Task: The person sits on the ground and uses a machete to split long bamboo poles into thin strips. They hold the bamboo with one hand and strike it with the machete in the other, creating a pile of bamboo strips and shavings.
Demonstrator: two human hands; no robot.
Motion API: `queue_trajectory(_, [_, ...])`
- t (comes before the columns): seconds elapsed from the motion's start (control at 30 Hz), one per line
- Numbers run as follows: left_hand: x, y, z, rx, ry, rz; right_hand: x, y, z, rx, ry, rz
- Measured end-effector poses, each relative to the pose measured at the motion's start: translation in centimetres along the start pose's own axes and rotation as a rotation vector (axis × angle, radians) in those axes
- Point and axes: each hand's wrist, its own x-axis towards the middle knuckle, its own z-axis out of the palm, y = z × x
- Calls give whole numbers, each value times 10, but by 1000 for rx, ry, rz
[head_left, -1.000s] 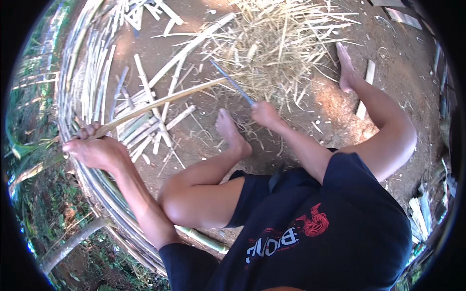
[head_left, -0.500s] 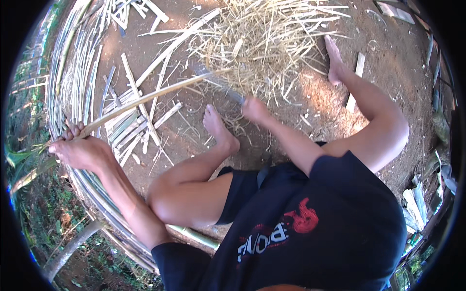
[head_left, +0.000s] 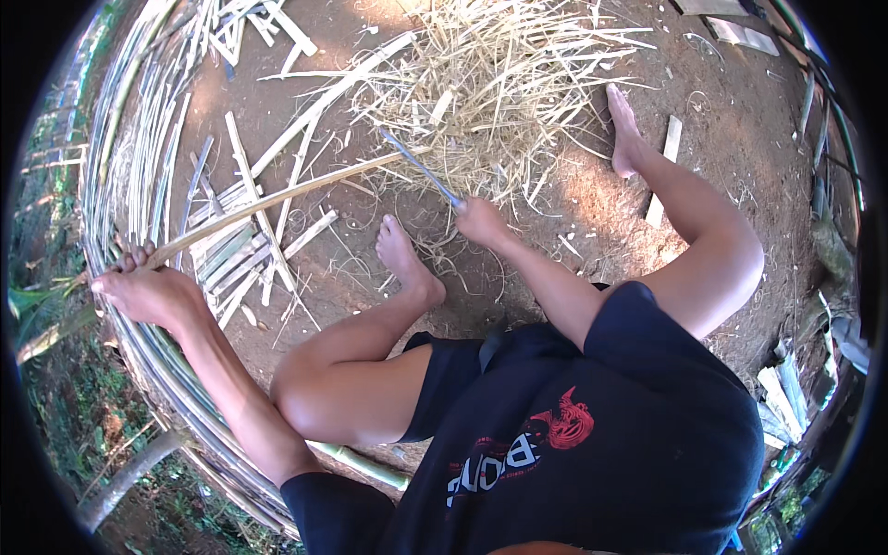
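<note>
Out at the left, my left hand [head_left: 148, 287] is closed round one end of a long tan bamboo strip [head_left: 287, 192]. The strip slants up and right from that grip toward a pile of shavings. My right hand [head_left: 481, 222], in the middle, is wrapped round the handle of a long-bladed knife [head_left: 421, 166]; the handle itself is mostly hidden by the fingers. The blade points up and left and crosses the strip near its far end. Whether the edge touches the strip, I cannot tell.
A heap of pale shavings [head_left: 499, 83] lies beyond my feet. Split bamboo pieces [head_left: 245, 254] are stacked left of my left foot. Long bamboo poles [head_left: 213, 421] curve along the left side. A flat slat [head_left: 664, 171] lies beside my right leg.
The knife blade, blurred and flatter before, now stands steeper and sharp in view, with the right hand turned a little. The left hand keeps its hold on the strip.
</note>
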Motion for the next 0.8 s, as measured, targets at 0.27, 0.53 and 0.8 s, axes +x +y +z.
queue_trajectory(0.27, [27,-10,-51,-510,-245,-111,9,56,-39,-115,-85,169])
queue_trajectory(0.53, [58,33,-104,-941,-852,-200,-28,-17,-36,-243,168,-349])
queue_trajectory(0.8, [67,37,-87,-1206,-1131,-312,-85,-66,-27,-202,2,-820])
